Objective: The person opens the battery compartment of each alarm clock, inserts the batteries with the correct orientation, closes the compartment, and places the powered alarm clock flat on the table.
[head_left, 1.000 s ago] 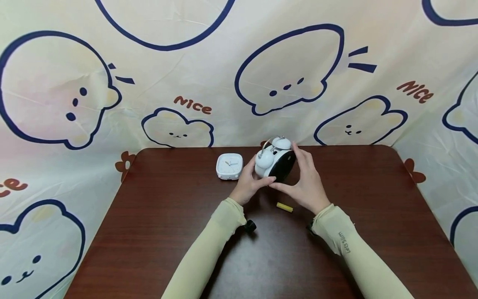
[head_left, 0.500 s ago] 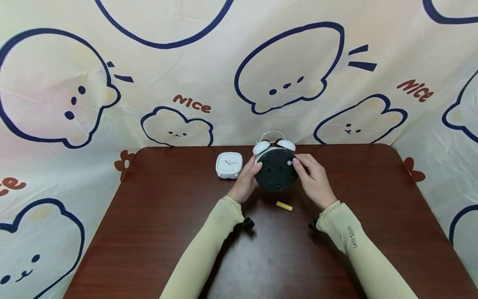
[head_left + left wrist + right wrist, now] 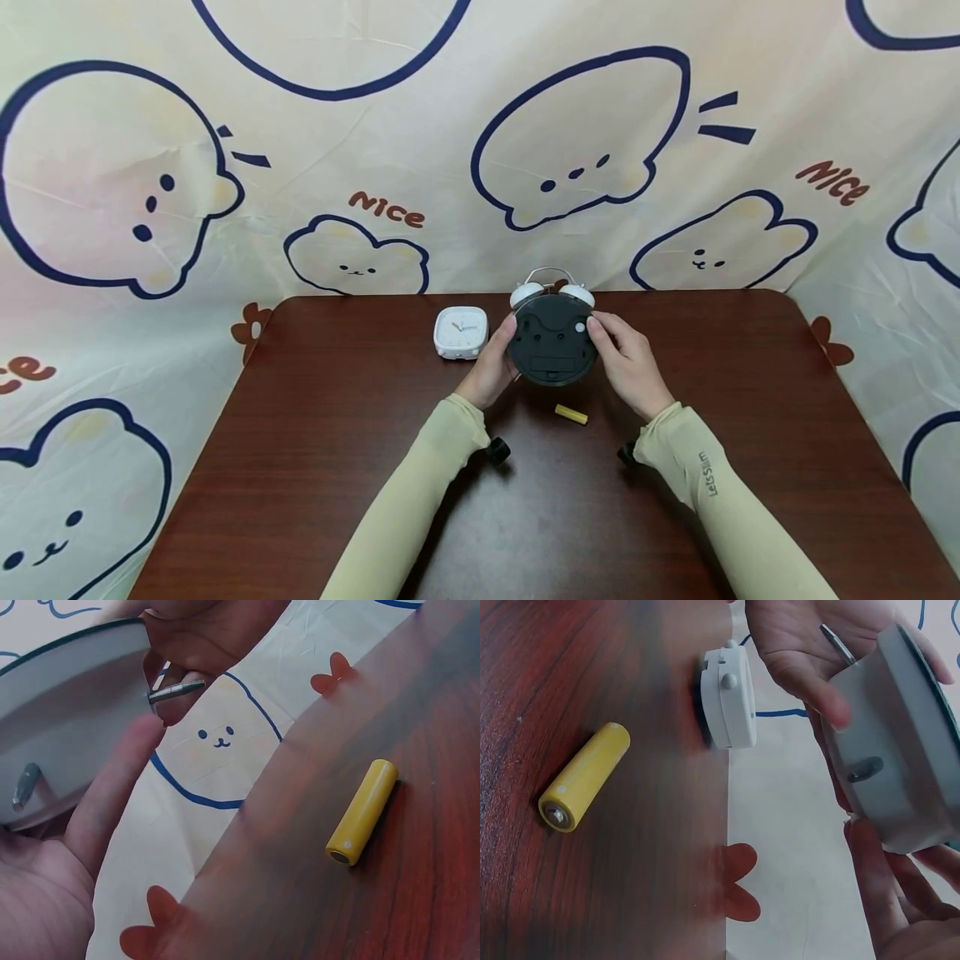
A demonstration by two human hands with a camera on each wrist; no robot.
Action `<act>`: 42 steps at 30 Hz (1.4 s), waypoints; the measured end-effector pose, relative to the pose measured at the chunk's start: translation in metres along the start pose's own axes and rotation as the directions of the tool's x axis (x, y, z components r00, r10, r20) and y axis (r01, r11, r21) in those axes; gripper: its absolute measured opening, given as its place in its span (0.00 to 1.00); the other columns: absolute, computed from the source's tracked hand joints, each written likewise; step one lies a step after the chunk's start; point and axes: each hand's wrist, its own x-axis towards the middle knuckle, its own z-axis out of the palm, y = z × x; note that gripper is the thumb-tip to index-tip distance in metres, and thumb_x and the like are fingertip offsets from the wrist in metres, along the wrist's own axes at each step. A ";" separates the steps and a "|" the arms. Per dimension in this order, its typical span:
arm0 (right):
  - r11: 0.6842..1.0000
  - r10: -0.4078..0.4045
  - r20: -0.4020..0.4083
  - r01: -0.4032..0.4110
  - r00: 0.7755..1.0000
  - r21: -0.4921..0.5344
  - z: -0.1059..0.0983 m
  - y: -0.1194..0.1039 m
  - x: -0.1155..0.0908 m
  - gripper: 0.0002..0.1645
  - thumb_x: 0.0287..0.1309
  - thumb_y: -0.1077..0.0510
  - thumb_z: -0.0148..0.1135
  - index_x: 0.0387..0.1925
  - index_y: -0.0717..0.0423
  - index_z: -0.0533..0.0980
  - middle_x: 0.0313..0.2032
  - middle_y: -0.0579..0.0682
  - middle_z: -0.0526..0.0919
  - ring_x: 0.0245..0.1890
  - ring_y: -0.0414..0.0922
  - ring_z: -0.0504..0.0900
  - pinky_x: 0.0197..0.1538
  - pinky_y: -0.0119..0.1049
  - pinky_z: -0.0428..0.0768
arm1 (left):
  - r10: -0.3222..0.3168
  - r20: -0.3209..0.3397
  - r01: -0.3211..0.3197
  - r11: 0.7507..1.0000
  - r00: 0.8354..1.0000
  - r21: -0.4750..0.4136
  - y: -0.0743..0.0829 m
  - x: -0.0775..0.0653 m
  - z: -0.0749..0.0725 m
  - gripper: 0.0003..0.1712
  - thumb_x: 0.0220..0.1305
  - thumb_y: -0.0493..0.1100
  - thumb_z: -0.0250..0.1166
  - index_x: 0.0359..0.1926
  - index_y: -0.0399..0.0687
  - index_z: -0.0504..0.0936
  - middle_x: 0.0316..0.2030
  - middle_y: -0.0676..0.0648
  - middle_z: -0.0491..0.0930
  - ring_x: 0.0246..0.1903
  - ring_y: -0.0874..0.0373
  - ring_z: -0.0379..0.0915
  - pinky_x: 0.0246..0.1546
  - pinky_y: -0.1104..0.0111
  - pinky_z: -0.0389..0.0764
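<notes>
A white twin-bell alarm clock (image 3: 555, 340) is held off the table, its dark round back turned toward the head camera. My left hand (image 3: 491, 363) grips its left edge, the thumb lying on the rim. On the opposite edge my right hand (image 3: 632, 363) holds it, with the thumb beside a small white knob (image 3: 580, 327). Two metal feet, one of them a grey peg (image 3: 27, 786), stick out from the white casing in the wrist views. The clock's front is hidden. Below it a yellow battery (image 3: 572, 414) lies on the table.
A white square clock (image 3: 461, 332) lies face up left of the alarm clock, near the back edge of the brown table (image 3: 337, 467). Behind the table hangs a cream cloth (image 3: 450, 150) printed with cartoon faces.
The alarm clock has turned from a sideways pose so that its back faces the head camera, then tilted slightly. My right hand has shifted its hold to the right edge.
</notes>
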 end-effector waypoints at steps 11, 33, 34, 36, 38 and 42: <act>0.998 0.066 -0.047 -0.067 0.997 -0.010 0.002 -0.002 0.003 0.26 0.81 0.44 0.49 0.60 0.58 0.81 0.56 0.55 0.85 0.56 0.46 0.81 0.58 0.28 0.75 | -0.044 0.036 0.046 0.997 0.998 -0.060 0.001 0.001 0.004 0.46 0.77 0.71 0.39 0.81 0.47 0.54 0.71 0.30 0.65 0.54 0.63 0.81 0.54 0.62 0.84; 0.997 0.067 -0.015 -0.068 0.998 -0.037 0.001 -0.003 0.003 0.26 0.80 0.44 0.51 0.66 0.55 0.78 0.55 0.55 0.82 0.54 0.46 0.77 0.56 0.35 0.75 | -0.094 0.105 0.108 0.986 0.990 -0.128 -0.001 0.000 -0.011 0.44 0.81 0.67 0.41 0.82 0.44 0.51 0.66 0.45 0.72 0.57 0.62 0.78 0.55 0.66 0.81; 0.997 0.070 -0.018 -0.071 0.997 -0.036 0.001 -0.003 0.003 0.26 0.79 0.44 0.51 0.65 0.55 0.78 0.56 0.55 0.82 0.55 0.46 0.77 0.56 0.36 0.75 | -0.096 0.106 0.109 0.986 0.990 -0.126 -0.001 0.001 -0.011 0.44 0.80 0.68 0.41 0.82 0.44 0.51 0.68 0.41 0.70 0.57 0.62 0.78 0.56 0.66 0.81; 0.996 0.077 -0.024 -0.078 0.997 -0.032 0.001 -0.002 0.002 0.25 0.79 0.44 0.51 0.64 0.55 0.79 0.56 0.55 0.83 0.55 0.46 0.78 0.57 0.36 0.75 | -0.099 0.107 0.111 0.987 0.989 -0.117 0.000 0.001 -0.010 0.46 0.79 0.70 0.41 0.82 0.46 0.50 0.72 0.34 0.64 0.58 0.62 0.77 0.57 0.65 0.81; 0.996 0.080 -0.026 -0.081 0.996 -0.028 0.001 -0.002 0.002 0.25 0.79 0.45 0.52 0.64 0.55 0.79 0.56 0.55 0.83 0.55 0.46 0.78 0.57 0.36 0.75 | -0.101 0.100 0.112 0.988 0.990 -0.110 0.000 0.002 -0.010 0.47 0.78 0.71 0.43 0.82 0.46 0.50 0.74 0.30 0.60 0.59 0.62 0.77 0.57 0.65 0.81; 0.997 0.080 -0.017 -0.080 0.997 -0.022 0.001 0.000 0.002 0.25 0.79 0.45 0.51 0.65 0.55 0.78 0.56 0.55 0.83 0.55 0.46 0.78 0.58 0.37 0.76 | -0.081 0.077 0.089 0.991 0.994 -0.104 -0.001 0.001 -0.009 0.46 0.78 0.70 0.44 0.82 0.46 0.52 0.67 0.42 0.73 0.56 0.63 0.78 0.55 0.66 0.82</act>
